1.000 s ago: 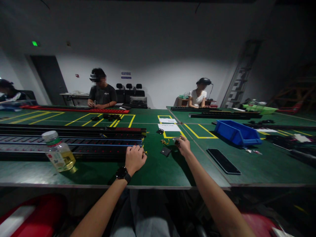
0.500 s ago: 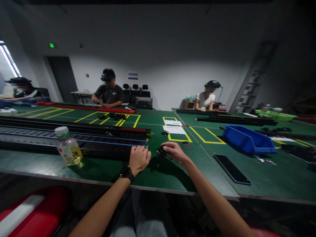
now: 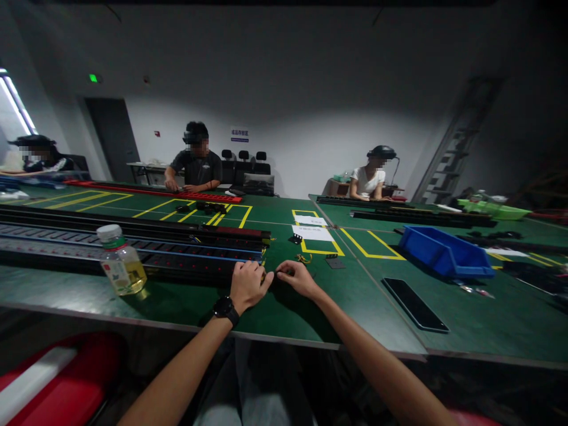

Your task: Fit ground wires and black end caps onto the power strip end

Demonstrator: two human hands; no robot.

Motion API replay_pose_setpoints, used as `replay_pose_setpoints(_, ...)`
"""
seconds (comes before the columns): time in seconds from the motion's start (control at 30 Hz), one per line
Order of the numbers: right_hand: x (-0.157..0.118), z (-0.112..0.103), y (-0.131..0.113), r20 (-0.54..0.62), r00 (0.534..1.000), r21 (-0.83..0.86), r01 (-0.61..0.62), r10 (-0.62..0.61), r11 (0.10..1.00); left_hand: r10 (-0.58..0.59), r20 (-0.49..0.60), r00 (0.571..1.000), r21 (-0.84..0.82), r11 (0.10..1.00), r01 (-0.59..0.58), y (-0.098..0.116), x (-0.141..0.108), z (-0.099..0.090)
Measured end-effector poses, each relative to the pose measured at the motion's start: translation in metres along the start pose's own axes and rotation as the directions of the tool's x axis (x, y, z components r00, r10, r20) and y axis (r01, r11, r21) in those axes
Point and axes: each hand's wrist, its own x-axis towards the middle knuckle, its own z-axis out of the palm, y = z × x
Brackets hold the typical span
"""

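Note:
My left hand (image 3: 249,285), with a watch (image 3: 225,310) on its wrist, curls over the near right end of a long black rail (image 3: 177,269) lined with red dots. Its thumb points right; the other fingertips are partly hidden. My right hand (image 3: 298,278) is closed in a pinch just beside it. A small dark part (image 3: 276,274) shows at its fingertips, mostly covered by the fingers. Yellow wires (image 3: 304,259) lie just beyond the right hand. Past them are a flat dark bracket (image 3: 335,261) and a small black bracket with pale holes (image 3: 296,238).
A bottle of yellow liquid (image 3: 120,266) stands in front of the rail. To the right lie a phone (image 3: 415,304) and a blue bin (image 3: 448,254). White paper labels (image 3: 313,232) rest on the green table (image 3: 275,325). Co-workers sit across it.
My right hand has moved slightly left, closer to my left hand. The black bracket it held now shows only as a small dark edge. Yellow wires have come into view behind it.

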Motion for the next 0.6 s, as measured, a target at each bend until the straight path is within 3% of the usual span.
replay_pose_setpoints(0.27, 0.000, 0.015, -0.001, -0.044, 0.996, -0.245, 0.061, -0.074, 0.968, 0.021, 0.012, 1.000, 0.040, 0.999, -0.022, 0.000, -0.001, 0.001)
replay_pose_setpoints(0.6, -0.002, 0.016, -0.009, 0.010, 0.987, -0.561, 0.140, -0.162, 0.816, 0.031, 0.021, 0.999, 0.034, 0.999, -0.032, -0.001, -0.001, 0.003)
